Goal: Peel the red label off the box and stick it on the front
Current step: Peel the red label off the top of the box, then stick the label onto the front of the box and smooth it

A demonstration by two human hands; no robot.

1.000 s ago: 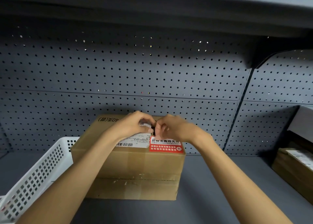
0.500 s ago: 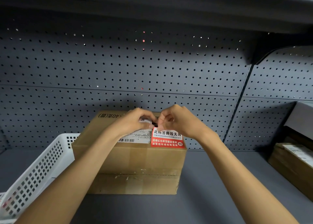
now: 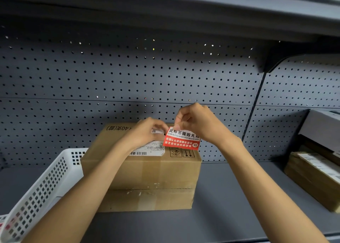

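A brown cardboard box point(image 3: 147, 173) sits on a second, flatter box on the grey shelf. The red label point(image 3: 182, 138) with white lettering is lifted off the box top, its lower edge hanging just above printed handling symbols. My right hand point(image 3: 198, 127) pinches the label's upper edge. My left hand point(image 3: 145, 132) rests on the box top, fingers pressing on the white barcode label point(image 3: 147, 150) beside the red one.
A white perforated plastic basket point(image 3: 42, 191) stands at the left, touching the box. More cardboard boxes point(image 3: 316, 174) with white labels lie at the right end of the shelf. The pegboard back wall point(image 3: 128, 77) rises behind, with an upper shelf overhead.
The red label lay flat on the box top; my right hand has pulled it up and away, uncovering the printed symbols. My left hand stays pressed on the box.
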